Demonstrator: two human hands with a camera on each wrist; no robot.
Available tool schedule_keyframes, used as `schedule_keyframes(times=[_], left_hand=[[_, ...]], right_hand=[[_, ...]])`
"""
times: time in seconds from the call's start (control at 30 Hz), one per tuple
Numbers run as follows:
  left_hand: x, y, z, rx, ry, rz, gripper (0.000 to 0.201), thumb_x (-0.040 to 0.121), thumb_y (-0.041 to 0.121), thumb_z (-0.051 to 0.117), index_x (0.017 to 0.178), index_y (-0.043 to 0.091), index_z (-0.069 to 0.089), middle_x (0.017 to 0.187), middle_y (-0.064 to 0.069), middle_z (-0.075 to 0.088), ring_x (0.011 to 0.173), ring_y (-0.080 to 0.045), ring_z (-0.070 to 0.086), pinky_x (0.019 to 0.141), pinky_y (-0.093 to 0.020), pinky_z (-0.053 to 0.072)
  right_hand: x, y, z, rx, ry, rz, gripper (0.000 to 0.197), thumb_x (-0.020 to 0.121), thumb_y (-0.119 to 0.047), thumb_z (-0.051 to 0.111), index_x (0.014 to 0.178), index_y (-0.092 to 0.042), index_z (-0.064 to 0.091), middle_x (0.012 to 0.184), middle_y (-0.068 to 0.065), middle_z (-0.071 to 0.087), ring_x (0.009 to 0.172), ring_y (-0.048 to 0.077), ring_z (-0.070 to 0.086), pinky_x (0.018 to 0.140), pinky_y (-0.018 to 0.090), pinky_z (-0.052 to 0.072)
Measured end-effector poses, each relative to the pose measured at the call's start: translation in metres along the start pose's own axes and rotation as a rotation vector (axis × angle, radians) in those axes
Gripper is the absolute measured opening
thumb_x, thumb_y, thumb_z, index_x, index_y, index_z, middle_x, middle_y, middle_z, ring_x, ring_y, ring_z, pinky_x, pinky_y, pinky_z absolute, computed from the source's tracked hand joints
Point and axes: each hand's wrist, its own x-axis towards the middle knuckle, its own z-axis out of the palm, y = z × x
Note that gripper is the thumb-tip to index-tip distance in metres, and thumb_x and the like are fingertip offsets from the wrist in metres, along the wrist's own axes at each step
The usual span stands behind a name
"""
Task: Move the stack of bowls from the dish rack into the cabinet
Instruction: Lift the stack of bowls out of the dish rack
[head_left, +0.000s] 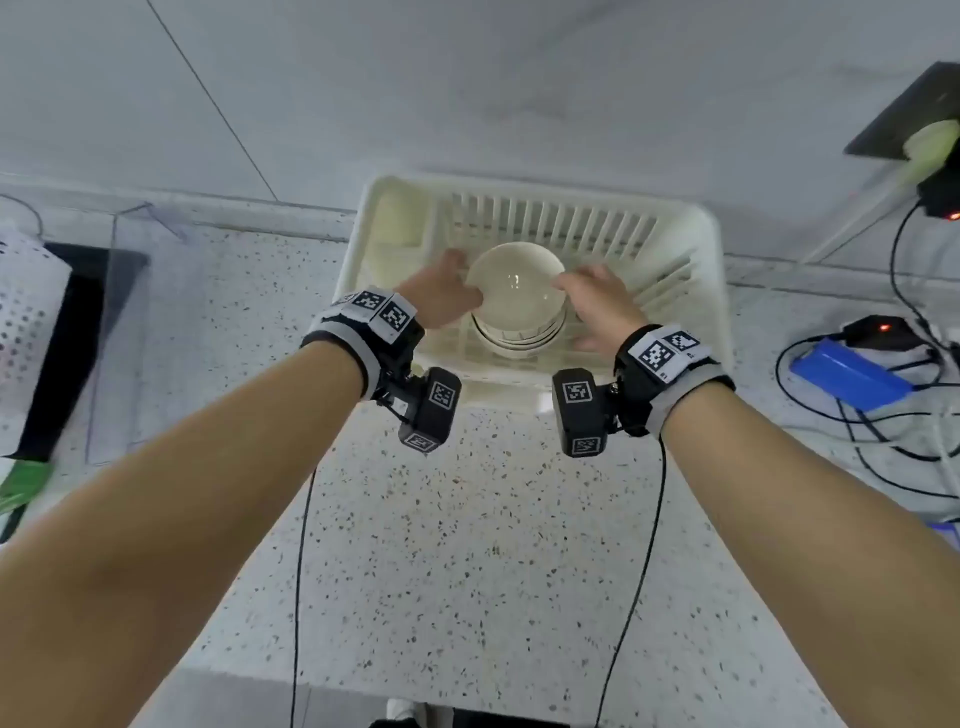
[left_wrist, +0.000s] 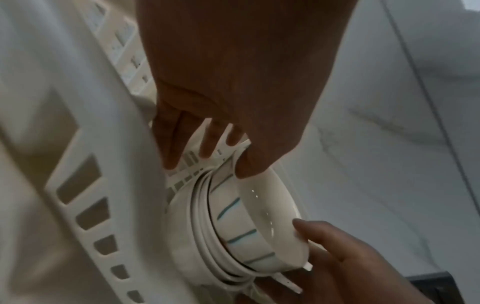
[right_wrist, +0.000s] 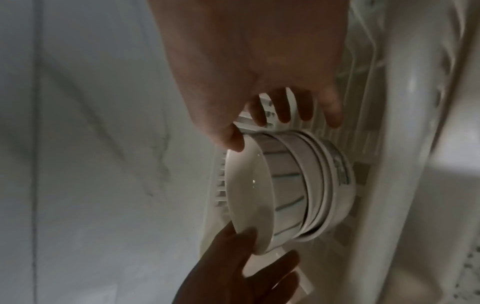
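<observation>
Left fingers: our left hand (head_left: 441, 291) has its thumb hooked over the rim of the top bowl, while its fingers (left_wrist: 170, 148) reach down beside the stack toward the rack floor; we cannot tell whether they touch the bowls
Left of the rack: a white perforated basket (head_left: 23, 312) stands at the far left edge of the speckled bench (head_left: 467, 545), next to a dark opening
Stack of bowls (head_left: 517, 306): white nested bowls, the top one with blue-green stripes on its outer wall, sitting upright on the slatted floor of the dish rack (head_left: 696, 249), between our two hands
Right fingers: our right hand (head_left: 602, 299) sets its thumb on the opposite rim of the top bowl; its fingers (right_wrist: 283, 111) are spread behind the stack against the rack slats, not yet closed round it
Right of the rack: a blue box (head_left: 847, 371) lies among black cables on the bench, with a dark wall socket (head_left: 914, 109) above it
</observation>
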Motion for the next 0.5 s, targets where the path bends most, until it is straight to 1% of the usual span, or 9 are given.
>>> schedule_keyframes(times=[0.07, 0.13, 0.17, 0.27, 0.3, 0.37, 0.43, 0.47, 0.5], left_hand=[[0.008, 0.001, 0.003, -0.029, -0.073, -0.051, 0.065, 0.093, 0.020, 0.054, 0.152, 0.020, 0.027, 0.132, -0.010, 0.054, 0.095, -0.028, 0.063, 0.078, -0.037, 0.059], [0.017, 0.002, 0.006, -0.066, -0.127, -0.094, 0.060, 0.094, 0.019, 0.052, 0.149, 0.023, 0.030, 0.128, -0.007, 0.053, 0.100, -0.029, 0.067, 0.075, -0.032, 0.061], [0.017, 0.002, 0.008, -0.091, -0.133, -0.102, 0.060, 0.093, 0.019, 0.052, 0.148, 0.024, 0.032, 0.128, -0.007, 0.053, 0.100, -0.029, 0.070, 0.076, -0.034, 0.062], [0.021, 0.000, 0.014, -0.252, -0.150, -0.168, 0.062, 0.085, 0.020, 0.052, 0.144, 0.027, 0.036, 0.128, -0.011, 0.057, 0.091, -0.034, 0.075, 0.082, -0.046, 0.063], [0.023, -0.001, 0.016, -0.314, -0.156, -0.194, 0.061, 0.085, 0.019, 0.051, 0.144, 0.025, 0.036, 0.129, -0.014, 0.058, 0.094, -0.036, 0.074, 0.084, -0.048, 0.062], [0.023, 0.000, 0.020, -0.417, -0.160, -0.247, 0.057, 0.091, 0.014, 0.047, 0.147, 0.017, 0.034, 0.130, -0.019, 0.057, 0.102, -0.039, 0.070, 0.087, -0.050, 0.060], [0.020, 0.002, 0.022, -0.458, -0.139, -0.254, 0.057, 0.093, 0.011, 0.045, 0.149, 0.012, 0.032, 0.131, -0.021, 0.056, 0.104, -0.040, 0.069, 0.086, -0.050, 0.060], [0.017, 0.005, 0.021, -0.452, -0.127, -0.242, 0.057, 0.093, 0.011, 0.045, 0.149, 0.012, 0.032, 0.130, -0.020, 0.056, 0.103, -0.039, 0.069, 0.087, -0.050, 0.060], [0.013, 0.008, 0.020, -0.438, -0.114, -0.217, 0.058, 0.093, 0.012, 0.044, 0.150, 0.013, 0.033, 0.129, -0.018, 0.056, 0.103, -0.039, 0.068, 0.087, -0.050, 0.060]], right_hand=[[0.008, 0.000, 0.006, 0.096, -0.028, 0.108, 0.045, 0.093, -0.024, 0.059, 0.136, -0.021, 0.047, 0.130, 0.007, 0.051, 0.123, 0.032, 0.051, 0.097, 0.055, 0.052], [0.021, 0.002, 0.014, 0.140, -0.058, 0.155, 0.043, 0.092, -0.022, 0.060, 0.132, -0.024, 0.047, 0.131, 0.008, 0.052, 0.121, 0.033, 0.052, 0.097, 0.058, 0.052], [0.021, 0.003, 0.015, 0.141, -0.067, 0.158, 0.041, 0.091, -0.022, 0.059, 0.130, -0.025, 0.048, 0.132, 0.010, 0.053, 0.121, 0.033, 0.053, 0.096, 0.058, 0.053], [0.025, 0.002, 0.017, 0.177, -0.107, 0.227, 0.034, 0.091, -0.024, 0.054, 0.124, -0.023, 0.047, 0.135, 0.015, 0.053, 0.120, 0.036, 0.055, 0.095, 0.058, 0.053], [0.025, 0.002, 0.018, 0.203, -0.122, 0.252, 0.033, 0.091, -0.025, 0.053, 0.123, -0.022, 0.045, 0.134, 0.016, 0.053, 0.119, 0.037, 0.056, 0.092, 0.055, 0.054], [0.024, 0.001, 0.020, 0.239, -0.136, 0.278, 0.034, 0.091, -0.025, 0.050, 0.124, -0.021, 0.044, 0.134, 0.016, 0.052, 0.118, 0.038, 0.055, 0.076, 0.048, 0.056], [0.021, 0.001, 0.020, 0.260, -0.130, 0.260, 0.033, 0.091, -0.023, 0.048, 0.124, -0.022, 0.041, 0.133, 0.014, 0.050, 0.116, 0.038, 0.053, 0.065, 0.045, 0.052], [0.020, 0.000, 0.019, 0.277, -0.123, 0.251, 0.033, 0.092, -0.023, 0.047, 0.124, -0.023, 0.041, 0.133, 0.013, 0.048, 0.115, 0.038, 0.051, 0.064, 0.046, 0.050], [0.018, -0.001, 0.018, 0.295, -0.113, 0.233, 0.032, 0.092, -0.023, 0.046, 0.124, -0.024, 0.040, 0.135, 0.012, 0.047, 0.116, 0.038, 0.050, 0.067, 0.048, 0.051]])
